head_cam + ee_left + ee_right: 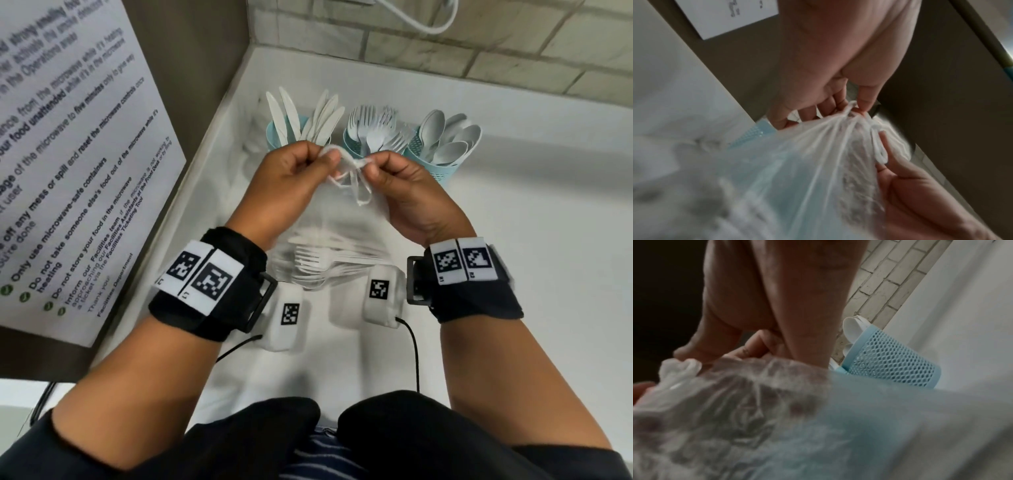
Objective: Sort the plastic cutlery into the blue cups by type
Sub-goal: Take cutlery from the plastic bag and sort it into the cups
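Note:
Three blue mesh cups stand in a row at the back of the white counter: the left cup [274, 132] holds knives, the middle cup [351, 142] holds forks, the right cup [442, 168] holds spoons. A clear plastic bag [329, 219] with white forks [318, 262] inside hangs between my hands. My left hand [301, 171] and right hand [387, 174] both pinch the bag's knotted top [346, 162], just in front of the cups. The left wrist view shows my fingers [867, 97] pinching the twisted knot [853, 105]. In the right wrist view the bag [756, 402] fills the foreground with the spoon cup [894, 363] behind.
A brown panel with a printed notice [68, 137] walls the left side. A tiled wall [479, 44] runs along the back with a white cable [421, 17]. Bare white counter [548, 240] extends to the right.

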